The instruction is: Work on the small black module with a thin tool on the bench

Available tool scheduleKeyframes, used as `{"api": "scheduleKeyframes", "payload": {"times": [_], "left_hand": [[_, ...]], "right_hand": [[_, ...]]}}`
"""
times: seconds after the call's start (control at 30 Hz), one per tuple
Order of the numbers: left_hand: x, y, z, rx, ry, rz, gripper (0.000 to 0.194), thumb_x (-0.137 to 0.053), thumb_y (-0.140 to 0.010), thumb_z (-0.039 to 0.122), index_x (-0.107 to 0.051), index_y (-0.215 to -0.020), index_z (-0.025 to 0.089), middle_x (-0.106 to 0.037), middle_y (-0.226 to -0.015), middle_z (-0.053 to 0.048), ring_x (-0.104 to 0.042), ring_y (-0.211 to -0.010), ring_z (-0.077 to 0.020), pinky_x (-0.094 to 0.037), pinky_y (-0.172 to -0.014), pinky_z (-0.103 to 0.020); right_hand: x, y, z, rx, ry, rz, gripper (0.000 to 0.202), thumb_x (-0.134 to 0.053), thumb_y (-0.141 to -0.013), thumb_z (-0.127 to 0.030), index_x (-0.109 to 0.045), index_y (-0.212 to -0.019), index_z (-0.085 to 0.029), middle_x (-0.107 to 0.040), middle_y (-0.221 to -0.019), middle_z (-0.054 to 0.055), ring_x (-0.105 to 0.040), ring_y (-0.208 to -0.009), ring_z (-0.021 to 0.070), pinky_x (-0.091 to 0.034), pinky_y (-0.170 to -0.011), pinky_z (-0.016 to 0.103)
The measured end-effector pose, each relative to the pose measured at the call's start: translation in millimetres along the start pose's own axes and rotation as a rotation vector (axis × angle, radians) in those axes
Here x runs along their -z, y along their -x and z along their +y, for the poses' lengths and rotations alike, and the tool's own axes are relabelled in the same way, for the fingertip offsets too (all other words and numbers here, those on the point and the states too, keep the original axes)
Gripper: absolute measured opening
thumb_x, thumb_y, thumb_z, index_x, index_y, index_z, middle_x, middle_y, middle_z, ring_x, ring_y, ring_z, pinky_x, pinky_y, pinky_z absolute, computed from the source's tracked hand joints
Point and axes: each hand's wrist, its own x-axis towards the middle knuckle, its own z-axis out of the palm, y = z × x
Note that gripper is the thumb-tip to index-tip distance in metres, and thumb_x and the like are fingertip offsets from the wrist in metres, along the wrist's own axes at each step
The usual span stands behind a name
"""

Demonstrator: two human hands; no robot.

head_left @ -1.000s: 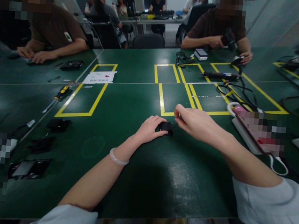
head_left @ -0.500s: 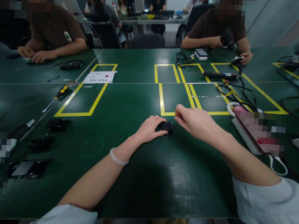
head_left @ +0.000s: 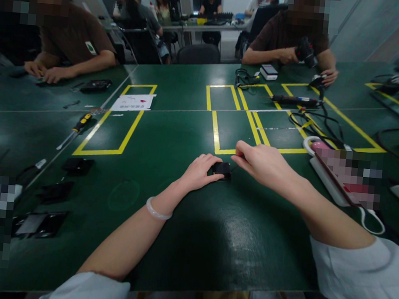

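A small black block-shaped part (head_left: 223, 169) lies on the green table near its middle. My left hand (head_left: 200, 171) grips it from the left, thumb on the near side and fingers on the far side. Just right of the part, my right hand (head_left: 259, 161) is closed in a pinch. A thin dark sliver shows between its fingertips and the part, too small to name. More black parts (head_left: 78, 166) sit in a column on the left side, with a flat black piece bearing a grey panel (head_left: 38, 224) nearest me.
Left lies a yellow-and-black screwdriver (head_left: 83, 122) by a white paper sheet (head_left: 133, 102). A power strip (head_left: 340, 176) and tangled black cables (head_left: 318, 127) are at right. Across the table, one person holds a drill (head_left: 306, 52); another person's hands (head_left: 52, 74) work at far left.
My right hand has shifted very slightly while staying pinched beside the part. My left hand and the black part have kept their place.
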Motion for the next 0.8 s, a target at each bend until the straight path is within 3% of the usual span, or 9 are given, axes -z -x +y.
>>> {"api": "scheduleKeyframes", "payload": {"times": [0.3, 0.43, 0.6, 0.8], "left_hand": [[-1.6, 0.0, -0.8, -0.001, 0.009, 0.007, 0.039, -0.056, -0.088, 0.050, -0.055, -0.115, 0.023, -0.058, -0.111, -0.006, -0.052, -0.100, -0.0244, -0.043, -0.089, -0.039], [-2.4, -0.2, -2.2, 0.000, 0.005, 0.001, 0.040, -0.056, -0.088, 0.052, -0.056, -0.115, 0.023, -0.058, -0.110, -0.007, -0.052, -0.100, -0.0248, -0.043, -0.089, -0.040], [-3.5, -0.6, -3.2, -0.004, -0.005, 0.007, 0.041, -0.056, -0.088, 0.051, -0.054, -0.117, 0.022, -0.059, -0.107, -0.007, -0.053, -0.097, -0.0242, -0.044, -0.087, -0.039], [-2.0, -0.3, -1.7, -0.012, 0.007, 0.005, 0.040, -0.055, -0.088, 0.051, -0.055, -0.115, 0.022, -0.058, -0.109, -0.006, -0.052, -0.098, -0.0238, -0.044, -0.087, -0.038]], "right_hand": [[-1.7, 2.7, 3.0, 0.051, -0.132, 0.014, 0.014, -0.043, -0.091, -0.029, -0.049, -0.100, -0.020, -0.068, -0.083, 0.004, -0.059, -0.068, 0.0181, -0.025, -0.054, 0.027], [-4.9, 2.9, 0.2, 0.093, -0.195, 0.037, 0.015, -0.043, -0.093, -0.034, -0.050, -0.095, -0.021, -0.067, -0.084, 0.003, -0.060, -0.070, 0.0172, -0.026, -0.054, 0.026], [-12.0, 1.6, -8.4, 0.006, -0.104, 0.065, 0.033, -0.032, -0.097, -0.045, -0.052, -0.099, -0.019, -0.067, -0.076, 0.005, -0.062, -0.067, 0.0196, -0.024, -0.053, 0.027], [-13.5, 1.1, -5.0, -0.044, -0.061, 0.074, 0.029, -0.032, -0.098, -0.039, -0.052, -0.100, -0.018, -0.068, -0.074, 0.004, -0.062, -0.064, 0.0198, -0.023, -0.052, 0.027]]}}
